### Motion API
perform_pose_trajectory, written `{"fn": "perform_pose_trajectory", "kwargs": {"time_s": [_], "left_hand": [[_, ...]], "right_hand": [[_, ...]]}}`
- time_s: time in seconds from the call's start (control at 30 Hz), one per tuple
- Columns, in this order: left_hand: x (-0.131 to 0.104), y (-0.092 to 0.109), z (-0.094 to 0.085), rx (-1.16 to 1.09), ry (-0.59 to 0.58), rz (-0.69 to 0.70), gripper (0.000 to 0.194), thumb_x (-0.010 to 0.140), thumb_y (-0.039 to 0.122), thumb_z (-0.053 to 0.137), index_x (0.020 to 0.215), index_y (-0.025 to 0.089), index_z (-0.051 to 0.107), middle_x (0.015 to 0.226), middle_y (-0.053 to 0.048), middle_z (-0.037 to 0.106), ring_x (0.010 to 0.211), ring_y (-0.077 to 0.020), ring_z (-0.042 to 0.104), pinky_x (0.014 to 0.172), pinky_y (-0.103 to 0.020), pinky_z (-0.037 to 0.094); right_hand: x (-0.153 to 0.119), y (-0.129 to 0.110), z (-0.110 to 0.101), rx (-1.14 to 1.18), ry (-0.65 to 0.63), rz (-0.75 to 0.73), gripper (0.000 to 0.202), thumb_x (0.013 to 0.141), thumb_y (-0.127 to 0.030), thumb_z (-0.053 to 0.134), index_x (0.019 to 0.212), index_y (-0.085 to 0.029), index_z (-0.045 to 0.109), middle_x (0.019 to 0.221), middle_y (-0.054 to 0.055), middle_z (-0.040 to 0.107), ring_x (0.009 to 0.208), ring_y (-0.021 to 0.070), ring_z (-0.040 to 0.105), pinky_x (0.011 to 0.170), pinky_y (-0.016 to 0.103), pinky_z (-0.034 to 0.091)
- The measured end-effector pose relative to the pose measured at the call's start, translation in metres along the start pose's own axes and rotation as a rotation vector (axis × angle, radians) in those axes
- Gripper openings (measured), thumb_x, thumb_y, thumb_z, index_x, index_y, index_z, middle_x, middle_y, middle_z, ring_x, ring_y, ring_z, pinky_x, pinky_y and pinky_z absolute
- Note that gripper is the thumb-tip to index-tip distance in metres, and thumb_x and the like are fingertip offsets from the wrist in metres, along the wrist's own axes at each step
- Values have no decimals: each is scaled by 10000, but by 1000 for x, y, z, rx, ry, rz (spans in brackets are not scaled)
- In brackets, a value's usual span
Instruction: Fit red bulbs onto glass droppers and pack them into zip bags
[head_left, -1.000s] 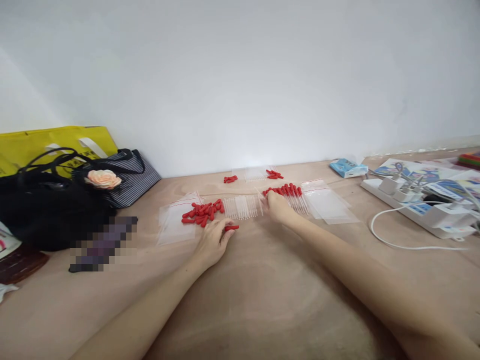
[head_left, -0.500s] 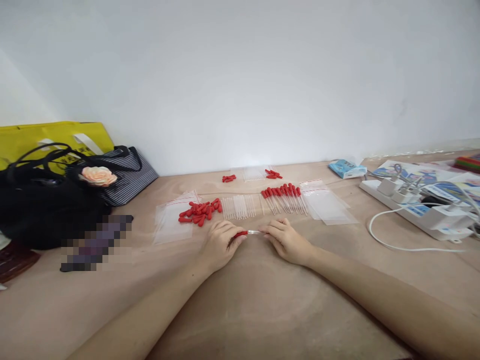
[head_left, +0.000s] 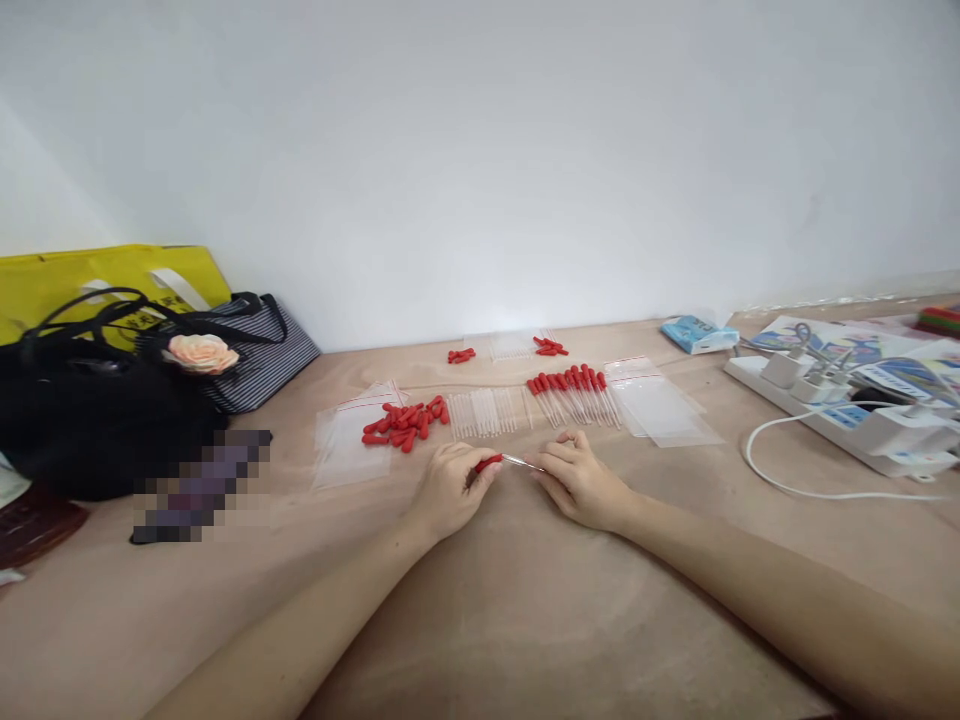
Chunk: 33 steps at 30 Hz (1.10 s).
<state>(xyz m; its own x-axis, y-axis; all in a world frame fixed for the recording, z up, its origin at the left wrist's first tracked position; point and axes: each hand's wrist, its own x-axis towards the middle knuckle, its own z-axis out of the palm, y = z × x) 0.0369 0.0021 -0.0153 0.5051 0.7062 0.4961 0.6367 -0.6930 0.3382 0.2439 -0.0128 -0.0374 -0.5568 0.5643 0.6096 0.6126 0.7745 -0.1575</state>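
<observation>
My left hand (head_left: 454, 485) pinches a red rubber dropper bulb (head_left: 489, 463). A clear glass dropper tube (head_left: 514, 459) runs from the bulb's end to my right hand (head_left: 577, 480), whose fingers are closed on its far part. Beyond my left hand lies a pile of loose red bulbs (head_left: 405, 424), partly on clear zip bags (head_left: 352, 440). A row of bare glass tubes (head_left: 484, 412) is laid out beside that pile. To its right, several droppers with red bulbs fitted (head_left: 574, 395) lie side by side, bulbs toward the wall.
More zip bags (head_left: 667, 405) lie right of the droppers. Small red bulbs (head_left: 551, 347) and another bag sit near the wall. A white power strip (head_left: 832, 410) with cables and a blue packet (head_left: 697, 334) are at right. Bags (head_left: 90, 420) crowd the left side.
The dropper between my hands has tilted, its bulb end now slightly higher than the tube end. Both hands keep their grip, and the view has shifted slightly.
</observation>
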Motion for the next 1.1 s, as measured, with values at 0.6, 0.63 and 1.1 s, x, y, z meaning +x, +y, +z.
{"fn": "perform_pose_trajectory", "kwargs": {"time_s": [0.6, 0.63, 1.1], "left_hand": [[-3, 1, 0, 44, -69, 222, 180, 859, 251, 430, 784, 182, 578, 715, -6, 646, 684, -137, 563, 812, -343, 340], [-3, 2, 0, 50, -75, 228, 181, 859, 251, 427, 781, 182, 575, 715, -7, 645, 681, -138, 561, 816, -347, 339], [-1, 4, -2, 75, -124, 259, 160, 843, 231, 425, 749, 172, 541, 673, 2, 605, 662, -133, 528, 842, -355, 325]], "right_hand": [[1, 5, -10, -13, -68, -124, 238, 860, -154, 373, 956, -163, 590, 680, 10, 568, 587, 103, 439, 714, 316, 257], [2, 4, -10, -25, -70, -122, 239, 858, -151, 370, 934, -162, 596, 677, 12, 565, 584, 104, 434, 706, 315, 254], [9, -3, -1, 7, -57, -116, 228, 843, -135, 357, 849, -132, 585, 658, 26, 539, 579, 112, 412, 642, 283, 238]]}}
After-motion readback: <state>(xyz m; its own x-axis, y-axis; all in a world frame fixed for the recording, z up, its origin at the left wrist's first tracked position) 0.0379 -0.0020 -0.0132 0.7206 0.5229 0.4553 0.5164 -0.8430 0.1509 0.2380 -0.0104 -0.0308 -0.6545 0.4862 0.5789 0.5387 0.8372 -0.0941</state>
